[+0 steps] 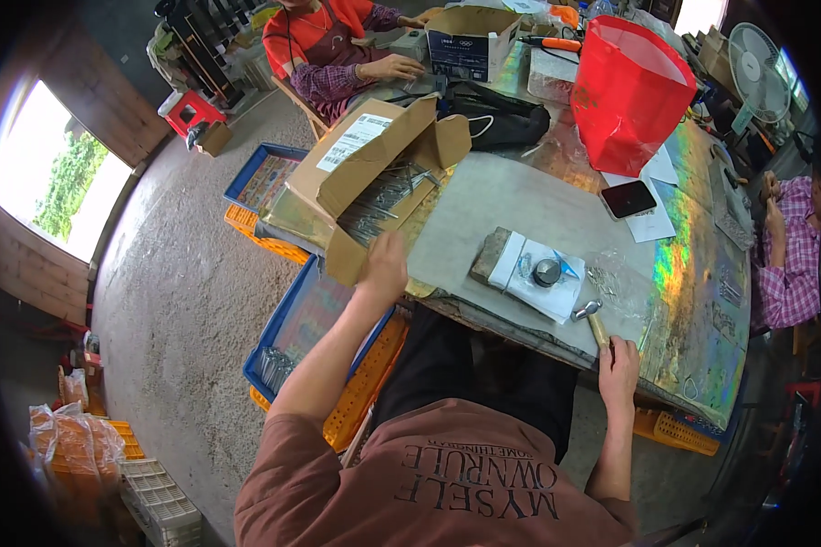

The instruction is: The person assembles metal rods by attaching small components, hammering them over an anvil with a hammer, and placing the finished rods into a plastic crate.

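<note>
My left hand is at the near edge of an open cardboard box, its fingers curled and partly hidden. Thin metal rods lie in a heap inside this box. At the table's front edge, my right hand is closed around the handle of a small hammer, whose metal head rests on the table. Left of the hammer head, a white pad lies on a grey block. A short dark round piece stands on the pad, with small bits beside it.
A phone lies on papers near a red bag. Behind the cardboard box are a black bag and a dark blue box. Blue trays stand on orange crates at my left. Two other people sit at the table.
</note>
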`<control>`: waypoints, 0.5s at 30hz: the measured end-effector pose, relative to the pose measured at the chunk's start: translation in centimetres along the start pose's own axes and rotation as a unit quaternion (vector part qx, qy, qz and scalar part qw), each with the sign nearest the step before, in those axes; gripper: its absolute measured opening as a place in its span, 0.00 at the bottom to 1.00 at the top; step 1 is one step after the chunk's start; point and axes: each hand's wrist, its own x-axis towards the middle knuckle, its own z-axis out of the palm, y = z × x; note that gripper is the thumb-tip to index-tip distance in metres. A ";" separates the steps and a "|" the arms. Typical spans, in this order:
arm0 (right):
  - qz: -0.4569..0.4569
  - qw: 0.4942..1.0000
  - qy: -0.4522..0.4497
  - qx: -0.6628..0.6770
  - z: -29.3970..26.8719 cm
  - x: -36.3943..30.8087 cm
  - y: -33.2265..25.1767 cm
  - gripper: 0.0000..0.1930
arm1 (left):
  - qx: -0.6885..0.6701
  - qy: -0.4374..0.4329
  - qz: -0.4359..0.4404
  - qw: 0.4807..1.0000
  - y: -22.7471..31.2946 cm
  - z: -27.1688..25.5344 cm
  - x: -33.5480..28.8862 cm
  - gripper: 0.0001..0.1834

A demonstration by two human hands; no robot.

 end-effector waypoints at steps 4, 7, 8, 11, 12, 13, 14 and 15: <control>-0.005 1.000 0.020 0.018 0.1 0.0 0.1 0.10 | 0.120 -0.004 -0.089 0.989 -1.5 1.5 4.5 0.12; -0.001 0.999 0.025 0.028 0.2 0.0 0.2 0.10 | 0.197 -0.046 -0.184 0.962 -2.4 2.1 6.8 0.13; -0.001 0.999 0.026 0.032 0.3 0.0 0.2 0.11 | 0.218 -0.077 -0.243 0.942 -2.8 2.3 7.4 0.14; 0.005 0.999 0.022 0.047 0.2 0.0 0.6 0.11 | 0.198 -0.170 -0.326 0.908 -3.8 2.2 9.2 0.13; 0.006 0.999 0.023 0.047 0.1 0.0 0.6 0.11 | 0.205 -0.156 -0.320 0.912 -4.3 2.4 9.3 0.13; 0.010 0.998 0.026 0.049 0.1 0.0 0.5 0.11 | 0.207 -0.156 -0.316 0.913 -5.3 2.6 9.2 0.13; 0.007 0.998 0.028 0.048 0.2 0.0 0.5 0.11 | 0.216 -0.145 -0.289 0.921 -6.4 2.8 9.1 0.14; 0.004 0.998 0.028 0.048 0.2 0.0 0.5 0.11 | 0.226 -0.135 -0.262 0.929 -7.4 3.0 8.9 0.15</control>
